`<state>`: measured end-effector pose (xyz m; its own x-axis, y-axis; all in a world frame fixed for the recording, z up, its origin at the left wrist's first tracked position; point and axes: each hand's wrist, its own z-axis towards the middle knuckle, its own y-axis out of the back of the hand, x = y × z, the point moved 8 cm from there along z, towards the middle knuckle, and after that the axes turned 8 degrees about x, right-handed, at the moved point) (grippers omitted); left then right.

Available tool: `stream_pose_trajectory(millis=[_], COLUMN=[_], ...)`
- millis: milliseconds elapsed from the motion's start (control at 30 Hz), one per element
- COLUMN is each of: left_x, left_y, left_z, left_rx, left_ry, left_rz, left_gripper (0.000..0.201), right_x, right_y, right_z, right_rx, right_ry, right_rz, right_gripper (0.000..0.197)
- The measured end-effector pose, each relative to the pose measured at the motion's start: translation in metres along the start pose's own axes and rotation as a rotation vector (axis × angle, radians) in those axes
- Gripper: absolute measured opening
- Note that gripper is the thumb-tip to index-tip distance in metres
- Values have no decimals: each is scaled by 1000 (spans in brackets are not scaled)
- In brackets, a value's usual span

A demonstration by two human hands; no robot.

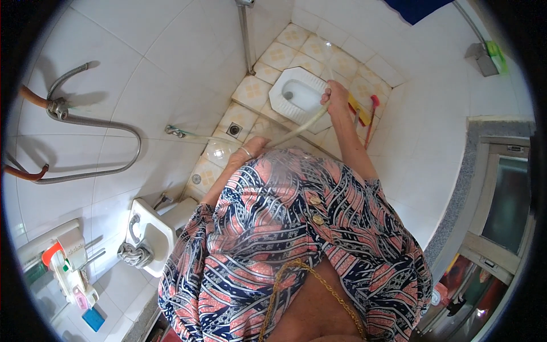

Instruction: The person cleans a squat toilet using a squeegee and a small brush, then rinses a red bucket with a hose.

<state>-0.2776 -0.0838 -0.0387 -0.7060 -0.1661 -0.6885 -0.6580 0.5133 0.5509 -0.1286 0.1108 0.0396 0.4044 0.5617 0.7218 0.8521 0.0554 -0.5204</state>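
A pale, soft hose [302, 127] runs across the front of my body from my left hand to my right. My right hand [335, 94] is closed round it near its far end, raised over the right side of a white squat toilet [294, 97]. Beyond that fist a thin clear streak, seemingly water, reaches toward the far floor. My left hand [254, 148], with a bracelet at the wrist, is closed on the hose lower down, close to my waist. From there the hose leads back toward a wall tap [175, 131] on the left.
Patterned floor tiles [249, 94] surround the toilet, with a floor drain [234, 130] near its step. A red-handled brush [372, 118] leans at the right wall. A white sink [152, 244] stands lower left. A metal shower hose [137, 142] loops along the left wall. A door [501, 199] is at right.
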Motion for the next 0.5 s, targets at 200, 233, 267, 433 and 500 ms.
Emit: stream_pose_trajectory(millis=[200, 233, 267, 433, 500], left_x=[36, 32, 28, -5, -4], left_y=[-13, -11, -8, 8, 8], left_z=[3, 1, -1, -15, -19], left_rx=[-44, -42, -40, -21, -28], left_ry=[-63, -47, -40, -26, -27], left_rz=[-385, -384, -382, 52, 73], left_gripper=[29, 30, 30, 30, 29], right_x=[-9, -10, -11, -20, -26], right_y=[-14, -15, -14, -8, -9], right_z=[-2, -1, 0, -5, -3], right_rx=[41, 70, 67, 5, 26], right_ry=[-74, -58, -58, -133, -165], right_rz=[-52, -40, -40, -77, -95], right_gripper=[12, 13, 13, 10, 10])
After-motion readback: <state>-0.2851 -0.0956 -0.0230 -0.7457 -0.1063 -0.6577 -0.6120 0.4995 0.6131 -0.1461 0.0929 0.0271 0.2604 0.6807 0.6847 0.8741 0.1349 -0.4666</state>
